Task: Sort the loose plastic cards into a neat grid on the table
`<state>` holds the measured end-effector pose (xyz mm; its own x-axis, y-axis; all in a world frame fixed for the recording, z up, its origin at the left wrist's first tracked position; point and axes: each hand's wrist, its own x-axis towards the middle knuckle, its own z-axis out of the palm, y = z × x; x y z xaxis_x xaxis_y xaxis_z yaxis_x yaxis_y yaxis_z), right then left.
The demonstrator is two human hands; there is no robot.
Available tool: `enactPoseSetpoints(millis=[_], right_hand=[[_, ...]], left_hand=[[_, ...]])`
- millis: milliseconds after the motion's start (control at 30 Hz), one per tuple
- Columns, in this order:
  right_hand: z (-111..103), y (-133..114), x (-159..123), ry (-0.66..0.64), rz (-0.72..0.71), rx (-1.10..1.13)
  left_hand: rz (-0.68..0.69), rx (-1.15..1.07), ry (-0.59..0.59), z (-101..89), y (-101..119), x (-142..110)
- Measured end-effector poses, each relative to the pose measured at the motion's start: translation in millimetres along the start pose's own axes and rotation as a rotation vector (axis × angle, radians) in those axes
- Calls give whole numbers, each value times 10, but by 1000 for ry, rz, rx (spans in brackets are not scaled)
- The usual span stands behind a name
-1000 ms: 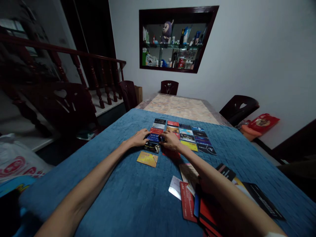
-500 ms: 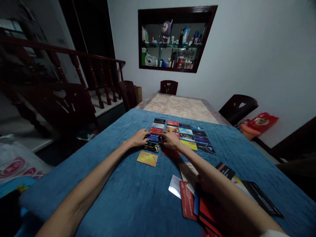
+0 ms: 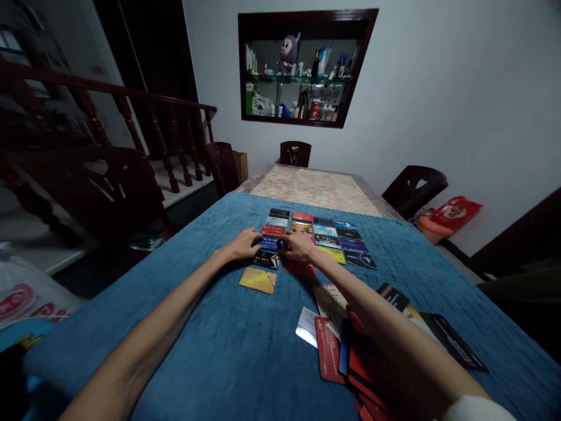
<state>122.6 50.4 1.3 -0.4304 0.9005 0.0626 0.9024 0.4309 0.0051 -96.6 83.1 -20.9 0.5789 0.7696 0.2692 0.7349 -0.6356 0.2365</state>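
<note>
Several plastic cards lie in neat rows [image 3: 326, 237] on a blue cloth [image 3: 219, 327]. My left hand [image 3: 244, 244] and my right hand [image 3: 298, 246] both rest on the row's left side, fingertips pinching the edges of a blue card [image 3: 269, 241] lying flat between them. Just below it sit a black card [image 3: 266, 259] and a yellow card [image 3: 258, 279]. A red card [image 3: 302, 269] pokes out under my right wrist.
A loose pile of cards [image 3: 346, 351] lies under my right forearm, at the near right. Bare patterned tabletop [image 3: 313, 190] extends beyond the cloth. Dark chairs [image 3: 412, 190] stand around the table, with a stair railing [image 3: 144, 134] on the left and a wall niche [image 3: 302, 70] with bottles behind.
Both hands have stayed on the blue card. Only the head camera has shifted slightly, sliding the scene a little left and up.
</note>
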Motion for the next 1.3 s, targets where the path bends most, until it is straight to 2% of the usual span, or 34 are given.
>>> enactPoseSetpoints(millis=[367,767,1033,1300], right_hand=[[-76,74,-87,49,-15,0],[-167,259,-571,231,-31,-6],[-137,429,-1019,331,-20,1],[-55,539,-1497,489,-74,27]], left_hand=[[-13,-15,0,-32,11,-16],[74,9,175,-75,36,14],[140,62,222,-86,234,16],[291,101,219,-62,593,-28]])
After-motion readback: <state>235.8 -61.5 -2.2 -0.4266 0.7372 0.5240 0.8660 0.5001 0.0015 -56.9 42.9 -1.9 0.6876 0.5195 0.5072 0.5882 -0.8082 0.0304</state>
